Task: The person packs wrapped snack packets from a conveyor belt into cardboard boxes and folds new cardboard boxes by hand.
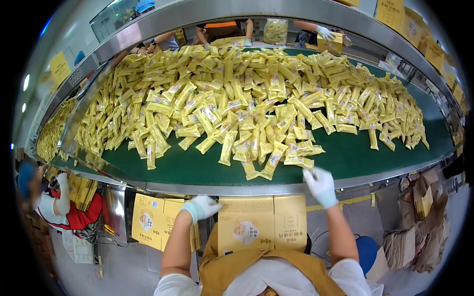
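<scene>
My left hand (201, 208), in a white glove, is at the upper left edge of an open yellow carton (247, 224) held against my front. Its fingers point right, and their grip is hard to make out. My right hand (321, 187), also gloved, reaches over the conveyor's metal front edge with fingers stretched out. Its fingertips are close to a yellow snack packet (305, 163) at the front of the pile; whether they touch cannot be told. A large heap of similar packets (237, 93) covers much of the green conveyor belt (197, 170).
Folded yellow cartons (153, 222) stand left of me. A co-worker in a red apron (89, 212) is farther left. Other workers' gloved hands (326, 33) show across the belt. Brown paper bags (412, 237) lie at right, near a blue stool (365, 251). A metal rail (276, 10) arches overhead.
</scene>
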Action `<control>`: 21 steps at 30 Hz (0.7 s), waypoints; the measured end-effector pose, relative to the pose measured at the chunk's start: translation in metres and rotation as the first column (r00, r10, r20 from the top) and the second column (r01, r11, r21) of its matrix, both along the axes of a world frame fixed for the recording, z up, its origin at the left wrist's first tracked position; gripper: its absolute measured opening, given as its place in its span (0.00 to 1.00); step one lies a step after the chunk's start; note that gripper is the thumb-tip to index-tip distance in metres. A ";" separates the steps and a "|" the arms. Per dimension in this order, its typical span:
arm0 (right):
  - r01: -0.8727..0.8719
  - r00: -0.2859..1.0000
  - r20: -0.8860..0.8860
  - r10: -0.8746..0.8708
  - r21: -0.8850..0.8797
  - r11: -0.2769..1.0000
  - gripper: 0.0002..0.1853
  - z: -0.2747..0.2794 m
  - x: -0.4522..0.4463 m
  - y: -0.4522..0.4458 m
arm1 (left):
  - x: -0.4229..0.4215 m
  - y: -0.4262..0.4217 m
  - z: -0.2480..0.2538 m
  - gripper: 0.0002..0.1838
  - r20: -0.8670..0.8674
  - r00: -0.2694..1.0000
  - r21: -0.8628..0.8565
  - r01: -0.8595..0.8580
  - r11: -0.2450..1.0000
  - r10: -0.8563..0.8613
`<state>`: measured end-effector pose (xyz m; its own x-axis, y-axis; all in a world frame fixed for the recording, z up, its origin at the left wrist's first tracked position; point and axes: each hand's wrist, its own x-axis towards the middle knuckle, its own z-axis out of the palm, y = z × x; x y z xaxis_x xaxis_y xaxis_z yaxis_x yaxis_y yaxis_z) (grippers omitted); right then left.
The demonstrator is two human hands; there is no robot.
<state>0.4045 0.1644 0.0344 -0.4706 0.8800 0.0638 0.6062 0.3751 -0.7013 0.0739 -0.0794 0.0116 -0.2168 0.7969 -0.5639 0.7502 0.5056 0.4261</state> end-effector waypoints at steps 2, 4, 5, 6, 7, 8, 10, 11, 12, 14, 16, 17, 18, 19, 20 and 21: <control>0.192 0.979 0.084 -0.186 -0.077 0.978 0.20 -0.058 0.029 -0.032 | 0.009 -0.022 -0.039 0.33 -0.089 0.996 -0.112 -0.030 0.993 0.020; 0.309 0.943 0.119 -0.312 0.043 0.950 0.20 -0.094 0.044 -0.068 | 0.028 -0.037 -0.070 0.40 -0.101 0.971 -0.051 -0.222 0.974 0.217; 0.337 0.931 0.106 -0.349 0.118 0.934 0.19 -0.108 0.047 -0.081 | 0.041 -0.039 -0.085 0.45 -0.081 0.927 0.010 -0.366 0.930 0.366; 0.353 0.913 0.197 -0.357 0.056 0.934 0.29 -0.118 0.049 -0.090 | 0.048 -0.040 -0.104 0.49 0.029 0.903 0.075 -0.431 0.899 0.430; 0.370 0.916 0.213 -0.340 -0.123 0.921 0.35 -0.128 0.047 -0.090 | 0.059 -0.036 -0.113 0.49 0.061 0.863 0.132 -0.504 0.853 0.501; 0.377 0.921 0.225 -0.319 -0.299 0.877 0.41 -0.139 0.045 -0.089 | 0.070 -0.031 -0.122 0.49 0.097 0.819 0.185 -0.573 0.798 0.566; 0.337 0.942 0.182 -0.283 -0.510 0.791 0.54 -0.143 0.041 -0.090 | 0.087 -0.025 -0.117 0.44 0.266 0.715 0.261 -0.699 0.666 0.646; 0.319 0.947 0.160 -0.277 -0.526 0.788 0.54 -0.143 0.045 -0.091 | 0.088 -0.026 -0.115 0.42 0.274 0.710 0.265 -0.704 0.659 0.649; 0.300 0.953 0.135 -0.271 -0.540 0.787 0.54 -0.140 0.048 -0.091 | 0.089 -0.026 -0.114 0.41 0.282 0.704 0.270 -0.710 0.650 0.652; 0.264 0.962 0.085 -0.261 -0.545 0.796 0.53 -0.136 0.051 -0.093 | 0.090 -0.029 -0.113 0.39 0.321 0.697 0.320 -0.717 0.619 0.642; 0.236 0.966 0.037 -0.257 -0.532 0.813 0.53 -0.118 0.054 -0.104 | 0.092 -0.036 -0.107 0.36 0.377 0.697 0.400 -0.716 0.572 0.609; 0.228 0.962 -0.013 -0.274 -0.519 0.824 0.51 -0.117 0.059 -0.107 | 0.095 -0.040 -0.102 0.34 0.446 0.681 0.454 -0.731 0.509 0.581; 0.222 0.955 -0.062 -0.291 -0.505 0.834 0.49 -0.118 0.065 -0.112 | 0.101 -0.046 -0.086 0.32 0.511 0.665 0.500 -0.746 0.441 0.545; 0.215 0.945 -0.114 -0.306 -0.489 0.846 0.47 -0.113 0.067 -0.115 | 0.105 -0.052 -0.071 0.29 0.572 0.649 0.540 -0.758 0.365 0.502; 0.202 0.924 -0.196 -0.329 -0.480 0.854 0.45 -0.105 0.071 -0.118 | 0.106 -0.054 -0.060 0.29 0.665 0.613 0.517 -0.790 0.328 0.428; 0.191 0.896 -0.276 -0.349 -0.471 0.861 0.43 -0.085 0.073 -0.121 | 0.105 -0.056 -0.050 0.29 0.747 0.568 0.488 -0.822 0.295 0.347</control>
